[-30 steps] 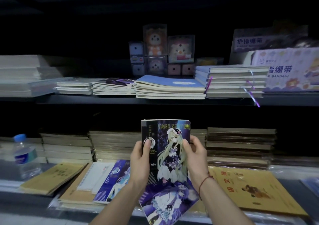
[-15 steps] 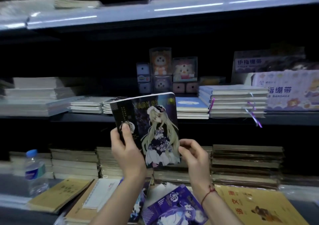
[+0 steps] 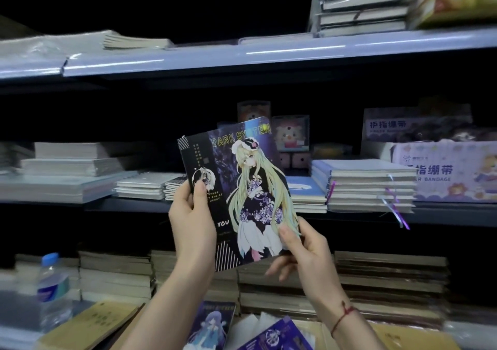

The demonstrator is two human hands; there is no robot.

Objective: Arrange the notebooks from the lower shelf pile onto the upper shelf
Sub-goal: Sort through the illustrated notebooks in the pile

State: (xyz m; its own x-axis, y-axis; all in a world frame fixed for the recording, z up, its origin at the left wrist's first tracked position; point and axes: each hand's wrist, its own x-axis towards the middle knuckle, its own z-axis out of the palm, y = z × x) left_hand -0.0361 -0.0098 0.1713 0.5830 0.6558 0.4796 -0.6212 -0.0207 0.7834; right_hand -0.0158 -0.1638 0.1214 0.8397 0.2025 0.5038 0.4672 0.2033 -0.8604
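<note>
I hold a dark notebook [image 3: 242, 188] with a blonde anime figure and the words "DARK SYSTEM" upright in front of the middle shelf. My left hand [image 3: 192, 215] grips its left edge, thumb on the cover. My right hand [image 3: 301, 245] pinches its lower right corner. More purple anime notebooks [image 3: 274, 336] lie in the loose pile on the lower shelf below my wrists. Behind the held notebook, the middle shelf [image 3: 129, 204] carries flat notebook stacks, including a striped-cover stack [image 3: 174, 188] and a blue-cover stack [image 3: 306, 196].
A water bottle [image 3: 52, 290] stands at the lower left beside a tan exercise book [image 3: 88, 325]. Thick book stacks [image 3: 390, 282] line the back of the lower shelf. A finger-bandage box [image 3: 451, 172] and toy boxes [image 3: 290, 137] sit on the middle shelf. The top shelf [image 3: 242, 54] holds more stacks.
Both hands have lifted the notebook from just above the lower pile up to the level of the middle shelf, tilting it slightly left. My view has tipped upward, revealing the top shelf.
</note>
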